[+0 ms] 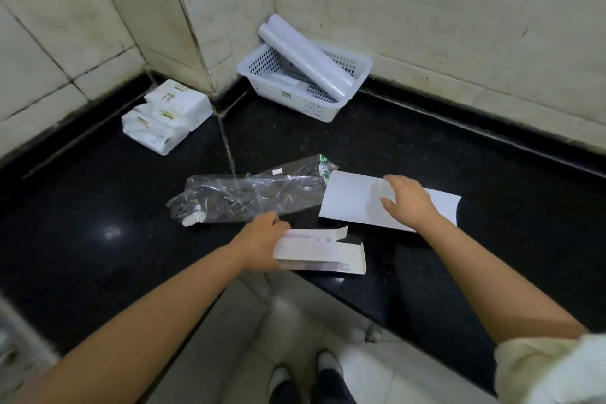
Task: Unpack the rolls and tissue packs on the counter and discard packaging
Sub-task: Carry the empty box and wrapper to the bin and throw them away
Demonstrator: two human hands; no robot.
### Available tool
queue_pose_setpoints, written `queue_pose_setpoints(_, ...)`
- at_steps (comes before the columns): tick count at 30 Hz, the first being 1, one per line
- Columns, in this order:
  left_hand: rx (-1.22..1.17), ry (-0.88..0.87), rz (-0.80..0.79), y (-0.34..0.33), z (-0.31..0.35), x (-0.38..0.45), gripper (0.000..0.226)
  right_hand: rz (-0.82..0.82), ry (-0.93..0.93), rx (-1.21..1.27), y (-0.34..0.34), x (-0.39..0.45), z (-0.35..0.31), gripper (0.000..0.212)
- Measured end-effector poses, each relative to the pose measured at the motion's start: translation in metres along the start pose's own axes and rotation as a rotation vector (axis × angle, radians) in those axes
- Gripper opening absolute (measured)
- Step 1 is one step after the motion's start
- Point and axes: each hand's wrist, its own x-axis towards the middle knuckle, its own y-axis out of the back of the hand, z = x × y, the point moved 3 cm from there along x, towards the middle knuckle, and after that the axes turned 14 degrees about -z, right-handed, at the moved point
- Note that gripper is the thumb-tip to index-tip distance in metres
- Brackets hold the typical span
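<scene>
Two white rolls (pixel 305 56) lean in a white perforated basket (pixel 314 105) in the counter's far corner. Three white tissue packs (pixel 167 115) are stacked at the back left. An empty clear plastic wrapper (pixel 255 190) lies crumpled mid-counter. My left hand (pixel 262 239) grips an opened flat cardboard box (pixel 321 252) at the counter's front edge. My right hand (pixel 406 200) rests fingers apart on a white paper sheet (pixel 351 200) that lies flat to the right of the wrapper.
The black stone counter (pixel 426 154) fills an L-shaped corner bounded by beige tiled walls (pixel 459 10). Its front edge runs just below the box. Below are the tiled floor and my shoes (pixel 328 367).
</scene>
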Motion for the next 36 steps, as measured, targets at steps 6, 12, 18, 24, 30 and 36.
queue_pose_setpoints(6,-0.352,0.235,0.204,-0.003,-0.038,-0.034,0.055,-0.158,-0.006,-0.22,-0.002,0.05,-0.013,0.048)
queue_pose_setpoints(12,-0.632,0.395,0.473,-0.005,-0.058,-0.063,0.05,-0.3,0.423,-0.269,0.006,0.063,-0.056,0.017)
queue_pose_setpoints(18,-0.797,0.529,0.583,-0.028,-0.074,-0.088,0.057,-0.289,0.596,-0.482,-0.018,0.093,-0.134,0.037)
queue_pose_setpoints(24,-0.996,0.613,0.679,-0.071,-0.086,-0.114,0.055,-0.269,0.464,-0.612,-0.029,0.121,-0.151,0.042)
queue_pose_setpoints(30,-1.087,0.657,0.756,-0.095,-0.091,-0.13,0.059,-0.188,0.433,-0.597,-0.026,0.109,-0.155,0.006)
queue_pose_setpoints(36,-1.037,0.69,0.785,-0.118,-0.083,-0.158,0.059,-0.098,0.519,-0.38,-0.014,0.064,-0.18,0.02)
